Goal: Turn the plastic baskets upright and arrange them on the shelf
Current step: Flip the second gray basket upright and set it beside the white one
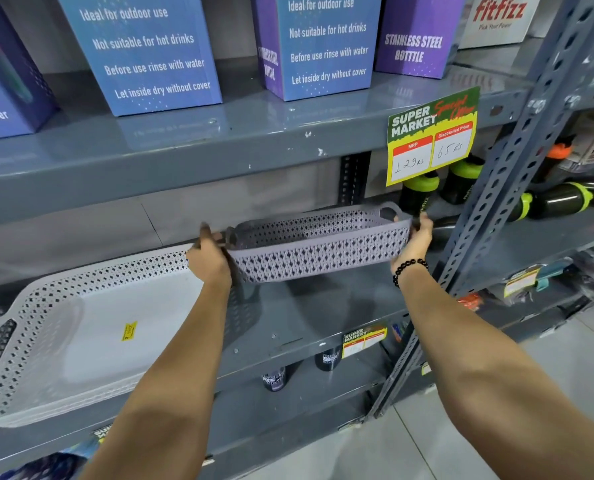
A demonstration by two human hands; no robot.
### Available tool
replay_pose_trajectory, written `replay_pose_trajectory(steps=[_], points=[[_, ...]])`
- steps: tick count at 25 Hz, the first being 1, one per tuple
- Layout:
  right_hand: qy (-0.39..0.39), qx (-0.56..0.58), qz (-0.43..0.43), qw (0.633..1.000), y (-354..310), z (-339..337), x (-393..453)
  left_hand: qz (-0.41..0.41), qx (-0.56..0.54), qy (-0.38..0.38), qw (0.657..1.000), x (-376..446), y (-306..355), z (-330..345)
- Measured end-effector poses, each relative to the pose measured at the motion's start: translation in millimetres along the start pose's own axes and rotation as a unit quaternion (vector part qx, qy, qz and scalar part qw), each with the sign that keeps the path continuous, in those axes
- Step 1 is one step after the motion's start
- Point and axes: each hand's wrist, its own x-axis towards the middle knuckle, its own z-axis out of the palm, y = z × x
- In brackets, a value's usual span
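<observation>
A grey plastic basket [318, 245] is being held at mid-frame, mouth up, clear of the shelf [323, 306] below it, with its shadow showing on the deck. Its long axis is running left to right across the frame, tilted slightly so the right end is sitting higher. The left hand [209, 258] is being closed around the left end by the handle; the right hand [415, 239] is being clamped on the right end wall, a bead bracelet [408, 270] showing at the wrist. Both hands are equally engaged, one at each short end.

The basket is being carried empty; nothing is seen inside it. At lower left, a white basket [63, 327] is lying on the same shelf, apparently upright and tilted toward the camera, a yellow sticker [128, 330] showing on its base, otherwise empty. Bare deck is lying directly beneath the grey basket, right of the white one; lowering straight down is being judged the likely placement. Green-capped bottles [423, 192] are standing close behind the right hand, and could be knocked.
</observation>
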Motion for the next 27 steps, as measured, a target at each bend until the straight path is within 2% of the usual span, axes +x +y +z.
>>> replay_pose_trajectory(steps=[2, 4, 7, 9, 11, 15, 17, 19, 23, 27], points=[[0.019, -0.024, 0.022, 0.999, 6, -8, -2, -0.02, 0.054, -0.021, 0.998, 3, -6, -6], [0.048, -0.059, 0.035, 0.996, 8, -14, -7, 0.002, 0.126, -0.048, 0.991, 0, -7, -8], [0.112, -0.178, 0.019, 0.977, 6, -23, -11, 0.042, 0.271, -0.09, 0.957, -11, -5, -11], [0.144, -0.288, -0.001, 0.947, 8, -30, -12, 0.073, 0.377, -0.106, 0.917, -18, -6, -13], [0.138, -0.391, -0.023, 0.91, 10, -34, -18, 0.094, 0.432, -0.11, 0.89, -25, -8, -16], [0.105, -0.547, -0.051, 0.829, 17, -38, -23, 0.129, 0.468, -0.124, 0.865, -32, -17, -19], [0.1, -0.585, -0.059, 0.803, 17, -36, -25, 0.143, 0.475, -0.125, 0.859, -35, -21, -21], [0.09, -0.594, -0.057, 0.797, 16, -33, -27, 0.154, 0.489, -0.121, 0.85, -37, -21, -23], [0.067, -0.558, -0.06, 0.825, 13, -31, -23, 0.168, 0.521, -0.104, 0.831, -40, -22, -26], [0.048, -0.55, -0.073, 0.83, 14, -31, -24, 0.209, 0.58, -0.063, 0.785, -42, -22, -33]])
